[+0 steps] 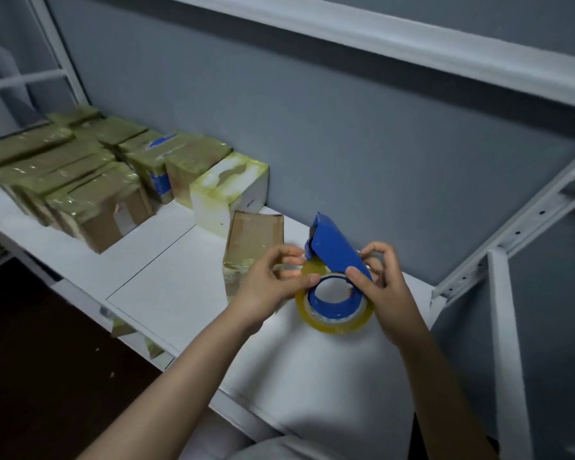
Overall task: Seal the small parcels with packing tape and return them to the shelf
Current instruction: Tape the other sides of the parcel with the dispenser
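Note:
A blue tape dispenser (334,249) carrying a roll of yellowish clear packing tape (336,322) is held above the white shelf (166,273). My right hand (384,290) grips the dispenser's blue body from the right. My left hand (273,287) pinches at the roll's edge, thumb and fingers curled on the tape. A small brown cardboard parcel (254,242) stands on the shelf just behind my left hand, its lower part hidden by that hand. Several taped parcels (90,174) are stacked at the shelf's left, and a white taped box (229,190) stands next to them.
A grey wall backs the shelf. A white upper shelf rail (379,38) runs overhead and a white metal upright (505,327) stands at the right. Dark floor lies below the shelf's front edge at left.

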